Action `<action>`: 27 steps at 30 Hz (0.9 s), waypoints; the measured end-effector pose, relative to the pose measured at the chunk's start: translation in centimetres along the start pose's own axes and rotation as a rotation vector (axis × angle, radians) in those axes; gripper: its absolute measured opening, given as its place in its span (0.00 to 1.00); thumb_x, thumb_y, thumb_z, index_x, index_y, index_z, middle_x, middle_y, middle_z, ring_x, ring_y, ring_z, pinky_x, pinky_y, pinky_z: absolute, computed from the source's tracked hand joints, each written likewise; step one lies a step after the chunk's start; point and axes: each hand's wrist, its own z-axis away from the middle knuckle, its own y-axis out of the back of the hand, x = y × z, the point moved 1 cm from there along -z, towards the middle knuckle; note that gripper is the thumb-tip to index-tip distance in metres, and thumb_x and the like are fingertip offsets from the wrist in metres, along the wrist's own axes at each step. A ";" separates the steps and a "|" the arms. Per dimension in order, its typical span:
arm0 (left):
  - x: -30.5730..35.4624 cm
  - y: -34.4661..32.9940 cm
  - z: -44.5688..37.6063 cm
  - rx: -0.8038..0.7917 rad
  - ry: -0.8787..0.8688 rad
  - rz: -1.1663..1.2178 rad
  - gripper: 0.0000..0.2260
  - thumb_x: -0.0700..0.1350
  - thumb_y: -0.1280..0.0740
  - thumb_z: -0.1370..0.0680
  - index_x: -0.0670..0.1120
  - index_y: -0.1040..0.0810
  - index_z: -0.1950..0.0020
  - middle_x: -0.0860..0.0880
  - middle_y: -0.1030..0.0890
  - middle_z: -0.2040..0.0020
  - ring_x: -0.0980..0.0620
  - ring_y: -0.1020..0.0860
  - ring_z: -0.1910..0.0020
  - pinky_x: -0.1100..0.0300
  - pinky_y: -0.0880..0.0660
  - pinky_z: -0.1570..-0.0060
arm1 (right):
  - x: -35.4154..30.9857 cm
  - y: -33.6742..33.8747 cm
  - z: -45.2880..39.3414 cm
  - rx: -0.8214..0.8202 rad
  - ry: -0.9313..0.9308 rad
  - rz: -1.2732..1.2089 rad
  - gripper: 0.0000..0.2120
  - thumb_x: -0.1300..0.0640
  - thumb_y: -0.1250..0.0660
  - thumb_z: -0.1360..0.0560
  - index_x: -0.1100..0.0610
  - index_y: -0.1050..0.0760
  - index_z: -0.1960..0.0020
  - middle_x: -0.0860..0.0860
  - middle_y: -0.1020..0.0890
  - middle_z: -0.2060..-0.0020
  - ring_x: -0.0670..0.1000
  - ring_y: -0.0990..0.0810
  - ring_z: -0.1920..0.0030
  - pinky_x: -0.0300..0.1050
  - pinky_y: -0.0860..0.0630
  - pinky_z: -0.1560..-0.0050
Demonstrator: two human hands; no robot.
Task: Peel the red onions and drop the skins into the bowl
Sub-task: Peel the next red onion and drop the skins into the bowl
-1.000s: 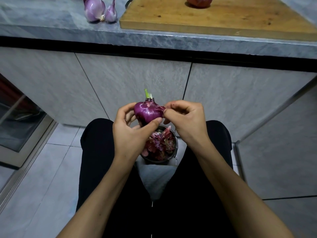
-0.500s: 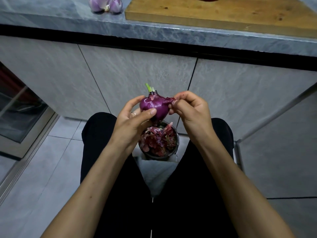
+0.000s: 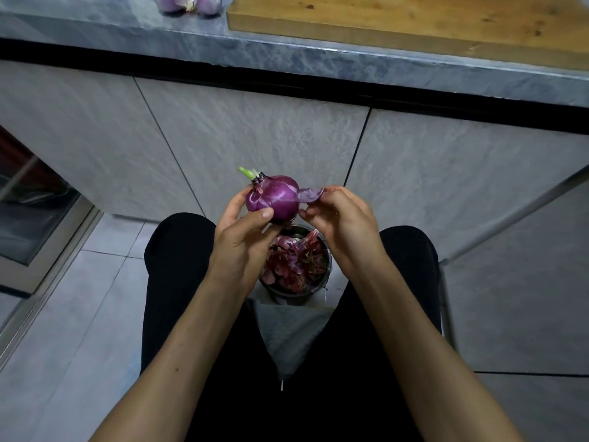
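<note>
Gripping the red onion (image 3: 274, 199), left hand (image 3: 242, 244) curled around it; right hand (image 3: 344, 224) pinched a skin strip (image 3: 310, 195) above the bowl (image 3: 294, 293).

A grey marbled worktop (image 3: 287, 55) runs along the top of the view. On it lies a wooden chopping board (image 3: 414, 23) at the right, and just left of the board two peeled pale purple onions (image 3: 191, 3) sit touching each other, cut off by the frame's edge
</note>
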 end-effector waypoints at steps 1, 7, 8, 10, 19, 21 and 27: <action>0.0 0.2 -0.2 0.025 -0.003 -0.019 0.32 0.33 0.31 0.29 0.35 0.34 0.26 0.36 0.21 0.37 0.40 0.19 0.41 0.50 0.21 0.41 | 0.0 0.0 -0.1 0.016 -0.007 0.062 0.07 0.68 0.40 0.23 0.66 0.24 0.56 0.57 0.18 0.64 0.51 0.20 0.65 0.48 0.21 0.52; -0.4 1.1 -1.5 0.153 -0.077 -0.222 0.27 0.26 0.29 0.28 0.43 0.29 0.32 0.42 0.17 0.42 0.46 0.16 0.45 0.58 0.20 0.48 | 0.2 -0.1 -0.2 0.033 -0.008 0.386 0.13 0.56 0.39 0.20 0.61 0.19 0.53 0.56 0.15 0.55 0.53 0.17 0.56 0.50 0.19 0.49; -0.5 1.3 -1.7 0.159 -0.086 -0.244 0.27 0.25 0.30 0.28 0.43 0.29 0.32 0.43 0.17 0.42 0.47 0.16 0.45 0.59 0.20 0.48 | 0.4 -0.2 -0.3 0.034 0.021 0.461 0.12 0.54 0.37 0.21 0.61 0.18 0.53 0.55 0.15 0.55 0.53 0.16 0.55 0.51 0.19 0.49; -0.7 1.6 -2.1 0.156 -0.095 -0.273 0.27 0.25 0.30 0.28 0.44 0.28 0.33 0.44 0.16 0.44 0.48 0.16 0.45 0.59 0.20 0.49 | 1.2 -0.3 -0.7 0.061 0.117 0.594 0.10 0.53 0.31 0.23 0.59 0.17 0.53 0.53 0.15 0.59 0.53 0.15 0.57 0.53 0.18 0.51; -1.4 3.2 -4.1 0.152 0.010 -0.134 0.31 0.34 0.26 0.34 0.42 0.28 0.31 0.42 0.16 0.45 0.44 0.16 0.48 0.50 0.20 0.43 | 3.3 1.2 -3.6 0.120 -0.024 0.324 0.07 0.62 0.33 0.23 0.66 0.19 0.54 0.57 0.17 0.65 0.50 0.19 0.66 0.43 0.19 0.62; -1.6 3.9 -4.4 0.137 0.058 -0.093 0.37 0.37 0.24 0.36 0.39 0.30 0.27 0.39 0.19 0.41 0.43 0.18 0.46 0.50 0.20 0.43 | 3.9 2.1 -4.3 0.172 -0.052 0.345 0.09 0.61 0.33 0.22 0.66 0.18 0.55 0.54 0.19 0.68 0.48 0.22 0.70 0.43 0.22 0.64; -1.2 5.4 -5.1 0.121 0.103 -0.065 0.30 0.42 0.27 0.33 0.41 0.25 0.31 0.42 0.18 0.42 0.45 0.19 0.43 0.55 0.20 0.49 | 6.0 5.8 -7.4 0.168 -0.109 0.990 0.09 0.61 0.34 0.24 0.65 0.18 0.56 0.64 0.20 0.64 0.52 0.25 0.64 0.44 0.25 0.64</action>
